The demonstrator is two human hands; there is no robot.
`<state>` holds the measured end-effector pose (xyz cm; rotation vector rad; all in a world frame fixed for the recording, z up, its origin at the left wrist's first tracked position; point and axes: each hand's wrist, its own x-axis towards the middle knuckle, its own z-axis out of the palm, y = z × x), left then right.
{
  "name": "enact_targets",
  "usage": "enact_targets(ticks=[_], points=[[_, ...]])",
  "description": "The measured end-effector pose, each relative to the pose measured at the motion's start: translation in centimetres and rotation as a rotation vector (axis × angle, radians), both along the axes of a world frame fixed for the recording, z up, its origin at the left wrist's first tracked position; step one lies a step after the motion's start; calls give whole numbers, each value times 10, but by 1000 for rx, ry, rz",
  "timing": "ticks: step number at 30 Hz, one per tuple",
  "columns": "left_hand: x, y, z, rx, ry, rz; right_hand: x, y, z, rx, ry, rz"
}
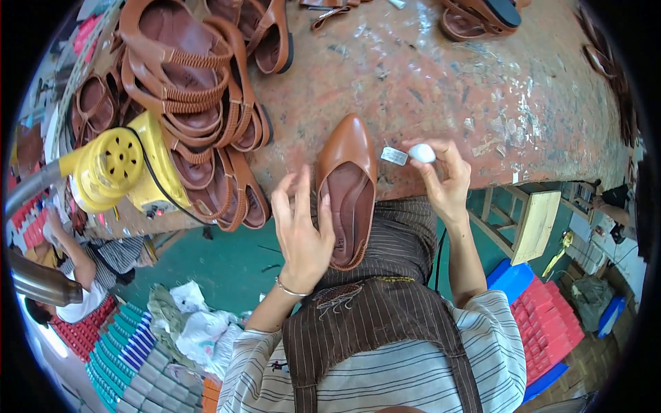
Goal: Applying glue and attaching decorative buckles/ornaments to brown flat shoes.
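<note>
A brown pointed-toe slingback shoe (350,143) lies in front of me, toe pointing away. Its front rests on the table edge and its heel end hangs over my lap. Beside its left side is my left hand (303,237), fingers spread and stretched out, the thumb against or just over the shoe's edge. To the shoe's right, my right hand (447,180) pinches a small white rounded wad (422,153) between thumb and fingers. Its exact kind cannot be made out. A small white printed tag (394,155) sits between the wad and the shoe's toe.
Brown sandals (196,89) are piled on the table (413,82) at the left. A yellow lamp or blower (113,168) on a metal arm stands nearer. More sandals (480,17) lie at the far edge. A wooden stool (533,224) and stacked red pieces (547,316) stand right.
</note>
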<state>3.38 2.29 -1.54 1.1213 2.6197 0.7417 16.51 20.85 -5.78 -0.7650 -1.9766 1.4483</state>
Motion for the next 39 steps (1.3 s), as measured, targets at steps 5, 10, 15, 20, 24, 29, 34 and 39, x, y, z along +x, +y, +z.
enact_targets(ticks=[5, 10, 15, 20, 24, 29, 34, 39], points=[[27, 11, -1, 590, -1182, 273, -11, -11, 8, 274, -169, 180], [27, 34, -47, 1156, -1807, 575, -18, -14, 12, 380, -221, 212], [32, 40, -58, 1172, -1781, 513, -20, -11, 12, 471, -275, 242], [33, 41, -57, 1114, -1746, 555, -25, -10, 14, 501, -306, 269], [31, 40, -58, 1121, -1737, 529, -28, -8, 17, 530, -354, 301], [32, 41, -58, 1123, -1742, 542, -30, -8, 20, 546, -378, 306], [32, 40, -58, 1117, -1739, 540, -31, -9, 21, 558, -387, 310], [32, 37, -61, 1138, -1740, 522, -34, -10, 24, 551, -405, 317]])
